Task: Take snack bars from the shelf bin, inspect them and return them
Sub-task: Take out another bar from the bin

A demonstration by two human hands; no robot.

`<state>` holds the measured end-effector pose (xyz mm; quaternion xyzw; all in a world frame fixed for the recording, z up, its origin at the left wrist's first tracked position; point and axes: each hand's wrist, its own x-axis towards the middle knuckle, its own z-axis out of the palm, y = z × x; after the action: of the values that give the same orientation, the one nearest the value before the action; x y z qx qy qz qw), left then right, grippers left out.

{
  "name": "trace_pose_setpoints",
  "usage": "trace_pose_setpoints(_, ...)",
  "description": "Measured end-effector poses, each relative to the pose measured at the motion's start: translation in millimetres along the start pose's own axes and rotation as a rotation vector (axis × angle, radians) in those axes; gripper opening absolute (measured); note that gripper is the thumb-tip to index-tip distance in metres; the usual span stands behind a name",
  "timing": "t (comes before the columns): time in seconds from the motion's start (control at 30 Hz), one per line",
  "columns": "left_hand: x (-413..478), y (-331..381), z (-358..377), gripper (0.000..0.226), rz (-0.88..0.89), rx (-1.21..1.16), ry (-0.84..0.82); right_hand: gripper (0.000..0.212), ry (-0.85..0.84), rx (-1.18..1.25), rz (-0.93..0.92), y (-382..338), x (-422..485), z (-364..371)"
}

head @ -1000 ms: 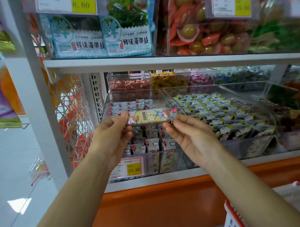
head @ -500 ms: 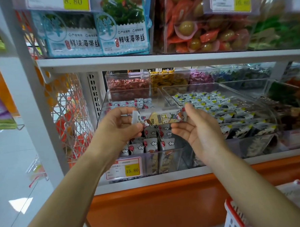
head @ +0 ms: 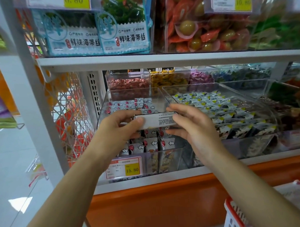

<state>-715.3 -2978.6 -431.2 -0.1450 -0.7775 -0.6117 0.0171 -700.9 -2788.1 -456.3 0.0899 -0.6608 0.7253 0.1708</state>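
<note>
I hold one snack bar (head: 159, 120) with both my hands, in front of the shelf and just above the clear bin (head: 167, 158) where the same kind of bars (head: 151, 145) lie in rows. The bar is horizontal and it is out of the bin. The side which looks at me is white with small black print, too fine to read.

My left hand (head: 118, 131) grips the left end of the bar: the thumb presses on the front face and the fingers are curled behind it. My right hand (head: 194, 128) takes the right end, with the fingers bent around the edge. I cannot see the thumb of this hand, because it is hidden behind the palm.

On the front wall of the bin there is a price tag (head: 124, 167) with 15.80 on a yellow field. Just beside it, to the right, a second clear bin (head: 260, 87) holds small packets in white, black and yellow (head: 215, 107). Behind both bins there are more clear boxes with red, yellow and purple sweets.

On the shelf board (head: 160, 59) above them stand blue and white seaweed packets (head: 123, 27). Under the bins the shelf base (head: 159, 200) is orange, and the corner of a red and white basket (head: 234, 215) is at the lower right.
</note>
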Motion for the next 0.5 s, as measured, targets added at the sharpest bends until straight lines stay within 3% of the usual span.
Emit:
trace_pose_setpoints(0.23,-2.1,0.6,-2.3,0.025,0.066,0.067,-0.047,0.013,0.067,-0.080,-0.006,-3.6,-1.4,-0.4)
trace_pose_setpoints(0.33,-2.9,2.4,0.3,0.024,0.096,0.131,-0.063,0.020,0.100,-0.101,-0.035,-3.6,-1.2,-0.3)
trace_pose_setpoints(0.5,-3.7,4.3,8.8,0.016,0.130,0.223,-0.046,0.012,0.123,-0.343,-0.142,-3.7,-1.4,-0.8)
